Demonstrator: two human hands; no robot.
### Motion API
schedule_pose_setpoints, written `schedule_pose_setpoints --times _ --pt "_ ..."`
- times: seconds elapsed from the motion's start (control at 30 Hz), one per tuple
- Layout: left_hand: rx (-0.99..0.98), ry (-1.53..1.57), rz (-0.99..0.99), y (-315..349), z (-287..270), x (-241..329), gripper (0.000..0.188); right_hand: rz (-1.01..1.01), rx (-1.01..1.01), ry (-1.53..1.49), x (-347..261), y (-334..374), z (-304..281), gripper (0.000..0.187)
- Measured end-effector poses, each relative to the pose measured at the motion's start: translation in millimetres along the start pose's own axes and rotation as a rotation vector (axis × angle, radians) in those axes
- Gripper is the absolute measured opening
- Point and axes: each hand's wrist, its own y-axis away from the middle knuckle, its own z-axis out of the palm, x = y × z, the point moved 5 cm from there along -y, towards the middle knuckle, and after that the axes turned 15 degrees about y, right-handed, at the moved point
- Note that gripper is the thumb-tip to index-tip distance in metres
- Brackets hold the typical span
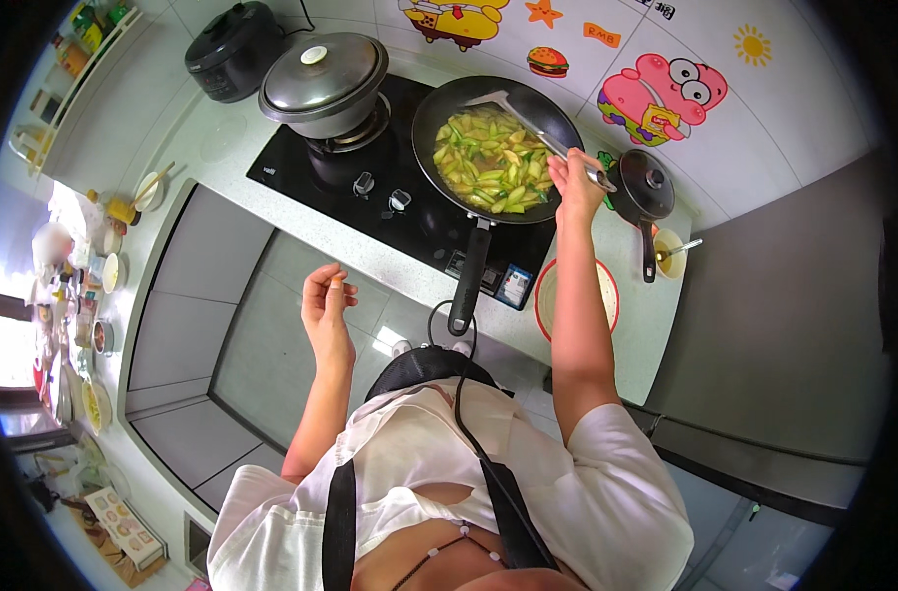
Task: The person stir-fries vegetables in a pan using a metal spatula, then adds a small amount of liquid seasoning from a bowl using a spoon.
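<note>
My right hand (575,185) is wrapped round the handle of a metal spatula (549,141). The spatula's flat head rests by the far inner wall of a black wok (553,104). Inside the wok, pale green vegetable pieces (488,163) sit in a shallow liquid. The wok stands on the right side of a black gas hob (321,202), and its long black handle (470,276) juts toward me. In front of the counter edge, my left hand (328,300) hovers with its fingers curled in and nothing visible in them.
A lidded grey pot (321,89) sits on the left burner, with a black rice cooker (234,49) beyond. Right of the wok are a small lidded pan (643,187), a bowl with a spoon (670,258) and a red-rimmed plate (606,295). Several bowls and jars line the left counter.
</note>
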Motion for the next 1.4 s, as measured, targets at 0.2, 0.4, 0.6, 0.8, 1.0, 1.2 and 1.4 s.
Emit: schedule_pose_setpoints --times 0.2,0.4,0.6,0.8,1.0,1.2,1.4 --pt "0.0 -0.005 -0.007 0.7 -1.7 0.5 0.017 0.074 -0.013 0.193 14.3 18.6 -25.0 0.021" --pt "-0.012 -0.005 -0.004 -3.1 -6.5 -3.2 0.017 0.074 0.163 0.131 -8.3 18.8 -60.8 0.019" --pt "-0.04 0.001 -0.006 -1.7 -2.4 -0.3 0.017 0.09 0.101 0.061 11.1 0.4 -35.4 0.023" --pt "-0.035 -0.002 0.003 -4.2 -4.5 2.4 0.017 0.061 0.088 0.231 -5.4 35.4 -50.4 0.021" --pt "-0.02 0.014 -0.01 -8.2 -9.0 -0.7 0.017 -0.177 0.083 0.501 -101.1 51.8 -89.4 0.016" --pt "-0.035 0.032 -0.023 -9.2 -1.9 -5.6 0.016 -0.292 0.069 0.809 -147.8 44.1 -75.2 0.02" --pt "-0.034 0.036 -0.029 -8.7 -6.0 -5.7 0.015 -0.135 -0.033 0.613 -91.7 4.8 -59.7 0.018"
